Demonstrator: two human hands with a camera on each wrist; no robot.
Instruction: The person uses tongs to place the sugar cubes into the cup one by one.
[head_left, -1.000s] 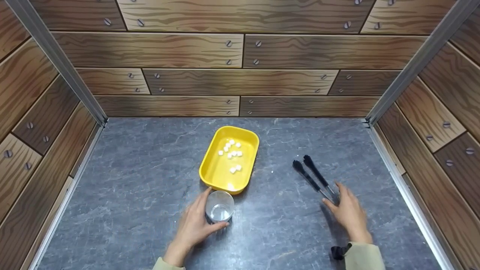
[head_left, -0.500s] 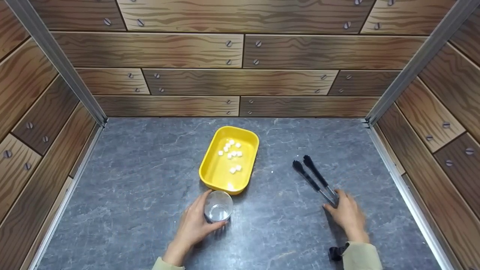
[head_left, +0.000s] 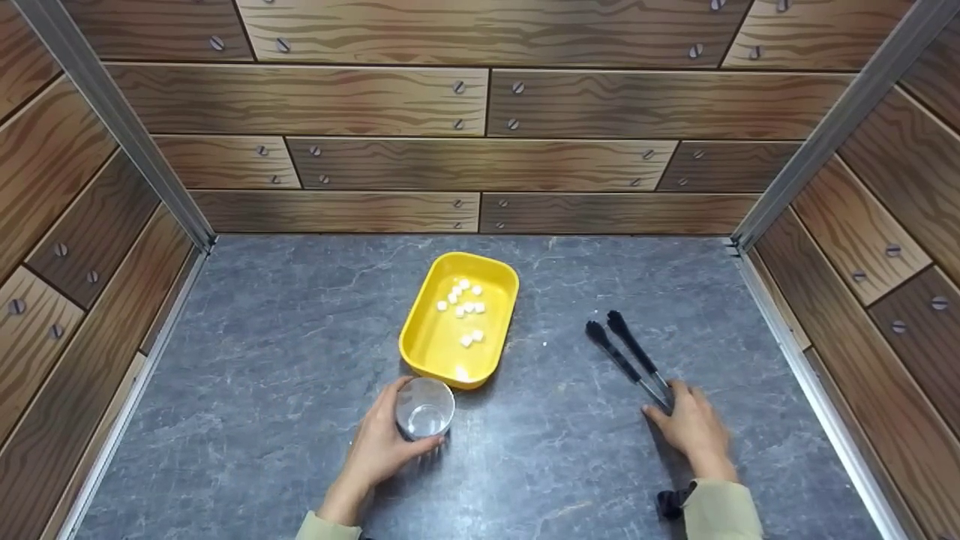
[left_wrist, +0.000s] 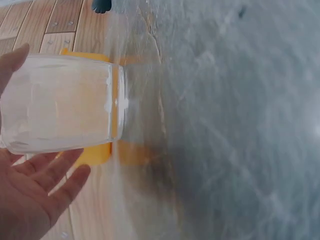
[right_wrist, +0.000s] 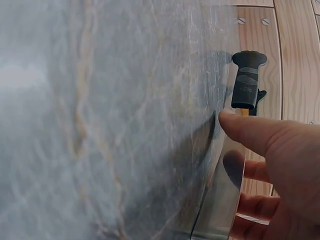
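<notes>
My left hand (head_left: 375, 442) grips a clear drinking glass (head_left: 425, 409) from its left side, thumb in front and fingers behind. In the left wrist view the glass (left_wrist: 60, 105) has nothing inside, and its base is close to the tabletop; whether they touch I cannot tell. Farther right, my right hand (head_left: 697, 431) holds the handle end of metal tongs (head_left: 634, 346) with black tips. These tips point away from me, spread apart. The right wrist view has the thumb on one side of the tongs (right_wrist: 246, 82) and fingers on the other; the palm's contact is hidden.
A yellow tray (head_left: 431, 356) with several small white cubes (head_left: 469, 307) stands just beyond the glass. The grey marbled tabletop (head_left: 285, 360) is bordered by wood-patterned walls (head_left: 390, 161) at the back and both sides. A tiny white speck (head_left: 544, 343) lies between tray and tongs.
My left hand has shifted slightly left with the glass, off from below the tray's front edge. My right hand has closed in around the tongs' handle end; the tongs have stayed put.
</notes>
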